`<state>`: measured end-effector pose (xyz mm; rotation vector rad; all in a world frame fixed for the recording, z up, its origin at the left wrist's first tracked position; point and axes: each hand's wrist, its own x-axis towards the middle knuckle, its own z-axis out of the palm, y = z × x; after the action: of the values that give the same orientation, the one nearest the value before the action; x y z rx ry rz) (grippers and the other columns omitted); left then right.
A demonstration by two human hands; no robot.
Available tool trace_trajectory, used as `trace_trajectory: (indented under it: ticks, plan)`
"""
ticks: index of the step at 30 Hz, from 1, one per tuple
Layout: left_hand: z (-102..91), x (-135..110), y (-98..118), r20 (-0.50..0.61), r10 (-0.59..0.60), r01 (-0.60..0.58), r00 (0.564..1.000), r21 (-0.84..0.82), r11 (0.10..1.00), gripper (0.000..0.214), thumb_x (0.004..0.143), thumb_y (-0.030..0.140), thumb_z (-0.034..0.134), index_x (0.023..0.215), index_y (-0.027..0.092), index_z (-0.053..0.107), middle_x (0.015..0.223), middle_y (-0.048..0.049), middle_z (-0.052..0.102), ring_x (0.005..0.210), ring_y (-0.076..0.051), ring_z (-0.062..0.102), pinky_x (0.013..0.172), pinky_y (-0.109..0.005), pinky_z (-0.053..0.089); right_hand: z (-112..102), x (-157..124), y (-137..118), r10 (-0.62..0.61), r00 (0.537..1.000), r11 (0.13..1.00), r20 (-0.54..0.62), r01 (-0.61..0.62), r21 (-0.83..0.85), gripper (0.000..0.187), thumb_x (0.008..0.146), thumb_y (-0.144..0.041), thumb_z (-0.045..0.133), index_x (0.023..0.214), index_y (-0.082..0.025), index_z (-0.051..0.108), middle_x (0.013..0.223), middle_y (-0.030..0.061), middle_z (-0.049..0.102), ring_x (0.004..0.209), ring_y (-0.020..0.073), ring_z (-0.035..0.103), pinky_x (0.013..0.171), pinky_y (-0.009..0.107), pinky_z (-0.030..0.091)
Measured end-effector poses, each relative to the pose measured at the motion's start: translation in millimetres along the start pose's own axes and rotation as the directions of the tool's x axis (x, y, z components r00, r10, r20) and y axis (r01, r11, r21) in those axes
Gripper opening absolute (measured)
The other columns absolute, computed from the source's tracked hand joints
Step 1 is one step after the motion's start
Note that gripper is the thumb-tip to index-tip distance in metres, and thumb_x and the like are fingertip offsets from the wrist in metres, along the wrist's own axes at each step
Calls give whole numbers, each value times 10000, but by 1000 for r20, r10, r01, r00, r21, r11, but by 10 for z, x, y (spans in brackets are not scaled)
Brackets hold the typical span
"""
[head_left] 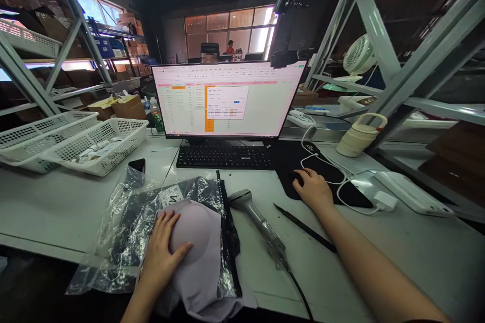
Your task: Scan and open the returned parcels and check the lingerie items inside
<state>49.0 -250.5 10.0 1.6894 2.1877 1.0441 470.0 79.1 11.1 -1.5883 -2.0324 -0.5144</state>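
My left hand (162,250) lies flat with fingers spread on a pale lilac padded garment (202,252) that sits on clear plastic bags (125,222) near the desk's front edge. My right hand (312,187) is cupped over a computer mouse (297,178) on a black mouse pad (326,171); the mouse is mostly hidden under the fingers. Between the hands lies a grey handheld barcode scanner (257,219) with its cable running off the front. A black keyboard (225,156) and a lit monitor (227,101) showing a spreadsheet stand behind.
Two white perforated baskets (98,146) sit at the left, a black phone (137,165) beside them. A thin black pen (303,227) lies by my right forearm. White cables, a charger (384,201), a cream jug (359,136) and a fan (358,55) occupy the right. Metal shelving flanks both sides.
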Motion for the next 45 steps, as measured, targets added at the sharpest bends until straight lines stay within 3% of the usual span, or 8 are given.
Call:
trace_trajectory:
  ticks: [8,22,30,45]
  plan:
    - [21,3,-31,-33,32,-32,999,-5,999,597,897,505,605,1433,250,539,1559,-114,459,1517,-364,288,1208,-644,286,-65,4,-27,34,999,996,33,-36,81,360,955,-322,479,1194,-166,698,1287,163,623,1012,310,625,883,463,539]
    - [35,-17,-41,-54,31,-29,998,32,999,573,920,503,573,1443,278,514,1620,-92,351,1535,-357,231,1223,-630,247,-80,-8,-32,63,996,993,61,-69,99,367,990,-317,456,1250,-170,670,1317,157,605,1092,313,621,902,447,543]
    - [21,-34,54,-87,-38,38,995,-2,999,561,904,506,591,1410,266,549,1674,-94,200,1544,-374,192,1210,-633,269,-79,-8,-36,51,998,993,40,-55,109,383,971,-327,468,1266,-172,657,1306,168,609,1077,318,625,908,466,542]
    - [-50,-34,102,-27,-47,46,999,-35,998,590,891,446,654,1444,279,538,1672,-102,216,1544,-387,188,1208,-648,266,44,16,30,-9,999,996,32,6,94,409,937,-369,485,1205,-154,707,1296,176,616,1039,343,622,837,494,563]
